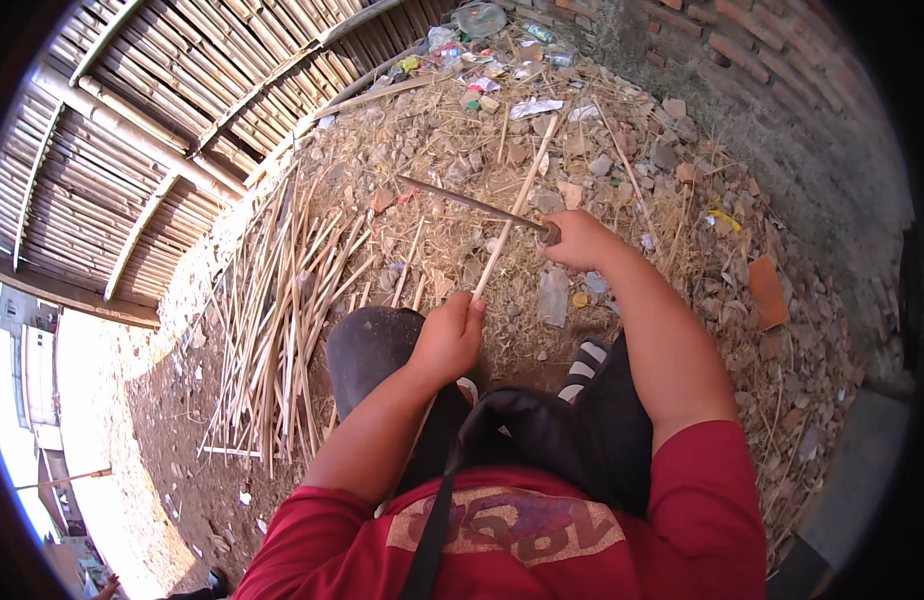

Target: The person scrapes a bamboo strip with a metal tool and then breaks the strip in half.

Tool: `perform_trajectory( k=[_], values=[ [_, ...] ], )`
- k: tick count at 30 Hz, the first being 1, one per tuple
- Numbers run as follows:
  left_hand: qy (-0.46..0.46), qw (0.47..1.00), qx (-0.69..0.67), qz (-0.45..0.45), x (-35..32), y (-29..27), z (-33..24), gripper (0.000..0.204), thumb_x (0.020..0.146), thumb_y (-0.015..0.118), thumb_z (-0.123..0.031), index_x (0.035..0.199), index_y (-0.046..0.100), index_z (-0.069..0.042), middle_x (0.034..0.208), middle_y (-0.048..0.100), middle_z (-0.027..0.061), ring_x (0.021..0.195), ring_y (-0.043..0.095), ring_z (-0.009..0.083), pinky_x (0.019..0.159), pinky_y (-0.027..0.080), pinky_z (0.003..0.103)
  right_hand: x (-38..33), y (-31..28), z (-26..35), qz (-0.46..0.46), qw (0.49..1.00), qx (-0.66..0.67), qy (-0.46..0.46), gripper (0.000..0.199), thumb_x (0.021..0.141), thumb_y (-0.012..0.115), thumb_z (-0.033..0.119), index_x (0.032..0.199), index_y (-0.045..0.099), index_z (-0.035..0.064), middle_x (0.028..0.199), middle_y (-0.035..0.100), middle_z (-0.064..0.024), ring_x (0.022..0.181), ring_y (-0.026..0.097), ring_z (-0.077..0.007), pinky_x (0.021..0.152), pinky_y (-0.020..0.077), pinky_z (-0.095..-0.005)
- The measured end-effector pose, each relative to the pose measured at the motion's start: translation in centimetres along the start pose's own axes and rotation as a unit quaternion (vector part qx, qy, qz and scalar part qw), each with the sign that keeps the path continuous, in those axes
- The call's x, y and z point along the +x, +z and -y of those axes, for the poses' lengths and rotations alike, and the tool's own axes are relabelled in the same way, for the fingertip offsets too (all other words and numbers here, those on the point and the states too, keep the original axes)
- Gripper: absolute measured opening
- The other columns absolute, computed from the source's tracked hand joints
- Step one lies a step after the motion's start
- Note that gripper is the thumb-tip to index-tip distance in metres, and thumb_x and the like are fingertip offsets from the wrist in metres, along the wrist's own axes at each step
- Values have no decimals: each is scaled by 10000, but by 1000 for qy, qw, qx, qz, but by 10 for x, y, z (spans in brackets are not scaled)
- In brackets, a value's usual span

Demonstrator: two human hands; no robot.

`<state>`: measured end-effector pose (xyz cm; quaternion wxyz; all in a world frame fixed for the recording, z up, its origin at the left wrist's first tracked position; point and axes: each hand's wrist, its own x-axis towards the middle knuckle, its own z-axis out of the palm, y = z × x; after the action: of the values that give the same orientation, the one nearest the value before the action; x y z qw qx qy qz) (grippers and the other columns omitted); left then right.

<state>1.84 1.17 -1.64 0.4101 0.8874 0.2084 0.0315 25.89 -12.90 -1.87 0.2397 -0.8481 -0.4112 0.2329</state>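
Pale wooden stick (532,172) slants far and slightly right from left hand (446,342), fingers (471,318) closed round its near part. Right hand (581,242) grips handle (551,234) of long dark blade (452,193), fingers wrapped tight; blade crosses stick, tip left. Stick pile (282,330) at left.

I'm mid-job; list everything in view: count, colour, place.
Long-bladed tool: one, dark brown, centre
Held stick: one, pale, crossed by the tool
Loose sticks: many, tan, left
Bamboo screen: one, tan, upper left
Brick wall: one, reddish-grey, upper right
Stones: many, mostly grey, scattered
Litter: many, mixed colours, mostly top
Flat slab: one, orange, right
Shirt: one, red, bottom
Shoes: two, dark and white, lower centre
Left hand: one, bare, gripping stick
Right hand: one, bare, gripping tool
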Motion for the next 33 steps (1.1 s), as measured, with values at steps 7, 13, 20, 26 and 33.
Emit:
perform_trajectory(
  k=[7,13,20,26,33],
  values=[
    [22,999,-24,-10,-7,6,6,282,1042,508,-248,946,556,13,765,621,270,771,620,488,677,469,520,-4,12,8,-23,997,-34,-68,244,729,706,211,915,664,59,842,689,-183,825,671,-388,732,529,-467],
    [16,998,-53,2,-1,0,15,301,1056,495,-257,945,563,13,762,611,221,733,607,386,676,471,463,-15,-1,39,-37,990,-95,-93,210,744,691,198,906,666,67,852,697,-170,825,674,-383,720,528,-469],
    [8,997,-67,23,-4,2,8,309,1071,476,-250,985,599,21,745,605,161,701,587,231,690,480,390,-6,-9,-12,-124,992,25,18,234,774,696,214,942,656,57,908,709,-171,863,677,-383,752,532,-477],
    [20,998,-63,4,-7,3,10,295,1063,493,-248,954,577,13,738,604,185,704,594,298,669,472,410,-4,-5,-2,-54,998,-26,-15,295,751,680,196,991,672,27,892,691,-224,803,683,-367,755,534,-477],
    [26,998,-59,-13,-1,4,12,294,1045,514,-253,922,534,13,745,596,258,735,597,477,652,454,498,-12,-1,28,-24,996,-69,-49,299,729,709,197,972,656,32,841,672,-203,817,664,-395,734,525,-455]
  ],
)
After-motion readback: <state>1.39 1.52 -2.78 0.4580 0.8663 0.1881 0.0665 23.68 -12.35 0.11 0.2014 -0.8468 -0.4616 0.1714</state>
